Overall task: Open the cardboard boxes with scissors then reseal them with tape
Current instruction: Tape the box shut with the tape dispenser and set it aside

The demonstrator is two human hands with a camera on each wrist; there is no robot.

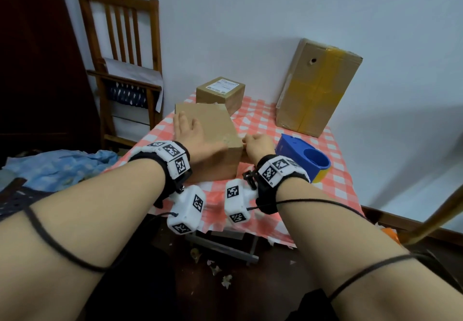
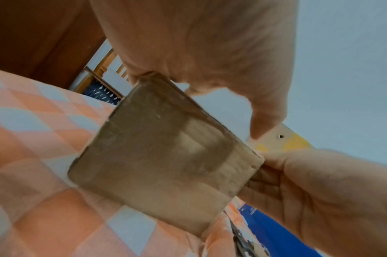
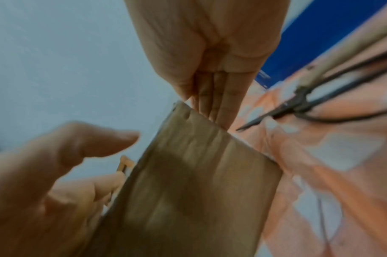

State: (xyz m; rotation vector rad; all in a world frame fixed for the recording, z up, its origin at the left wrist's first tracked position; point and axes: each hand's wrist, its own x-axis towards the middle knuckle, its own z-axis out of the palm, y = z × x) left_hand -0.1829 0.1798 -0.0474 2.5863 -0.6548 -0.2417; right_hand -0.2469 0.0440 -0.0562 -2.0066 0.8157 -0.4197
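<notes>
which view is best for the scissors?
Right wrist. The scissors lie in full on the checked cloth, blades and dark handle loops visible, apart from the box. The left wrist view catches only a dark sliver at the bottom edge. The head view does not show them.

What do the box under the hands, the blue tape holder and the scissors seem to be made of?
Box: matte brown cardboard, with creased, scuffed faces. Tape holder: probably plastic, smooth uniform blue with a moulded round core. Scissors: likely dark, dull metal, thin pointed blades and wiry loop handles.
</notes>
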